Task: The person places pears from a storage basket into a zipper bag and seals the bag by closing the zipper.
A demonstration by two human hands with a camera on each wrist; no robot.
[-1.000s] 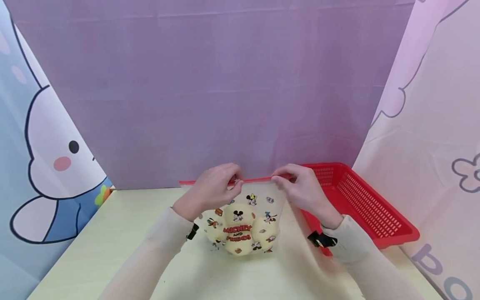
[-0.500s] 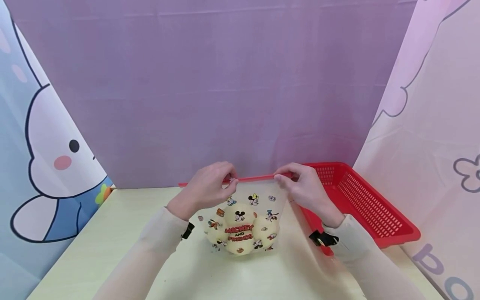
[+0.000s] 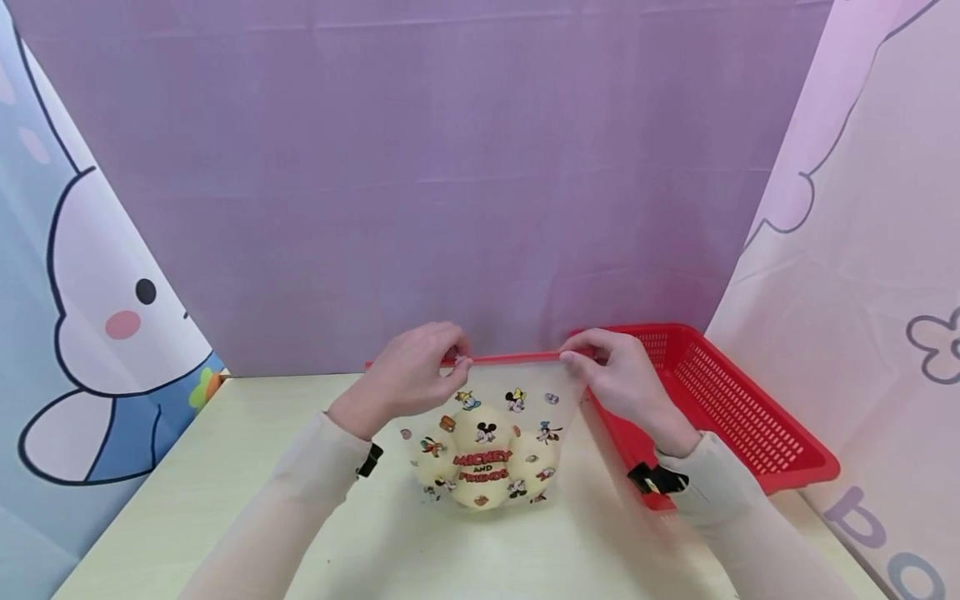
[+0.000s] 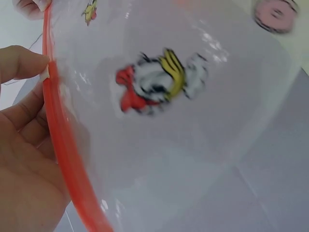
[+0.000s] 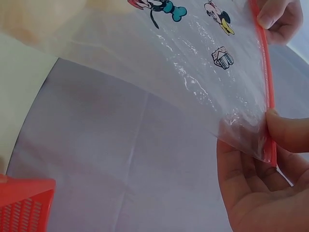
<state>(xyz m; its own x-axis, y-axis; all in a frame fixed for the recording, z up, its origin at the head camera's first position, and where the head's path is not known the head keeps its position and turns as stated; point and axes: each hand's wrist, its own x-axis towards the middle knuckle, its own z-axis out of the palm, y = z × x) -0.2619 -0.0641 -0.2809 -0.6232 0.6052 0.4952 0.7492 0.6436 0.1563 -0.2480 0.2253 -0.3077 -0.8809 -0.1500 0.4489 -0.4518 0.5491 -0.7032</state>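
A clear zip bag with cartoon prints and a red zip strip hangs upright in the head view, its bottom near or on the table. Pale yellow rounded things fill its lower part; their exact kind is hidden by the print. My left hand pinches the zip strip left of its middle. In the left wrist view, a small whitish piece on the strip sits under the thumb. My right hand pinches the strip at its right end, thumb on one side and fingers behind, as the right wrist view shows.
A red plastic basket with slotted walls stands on the right, beside and partly behind the right hand. The pale table ends at a purple cloth behind. Printed cloths flank both sides.
My left hand has slid a little to the left along the zip strip. The right hand has shifted slightly right with the bag, and the gap between the hands is wider.
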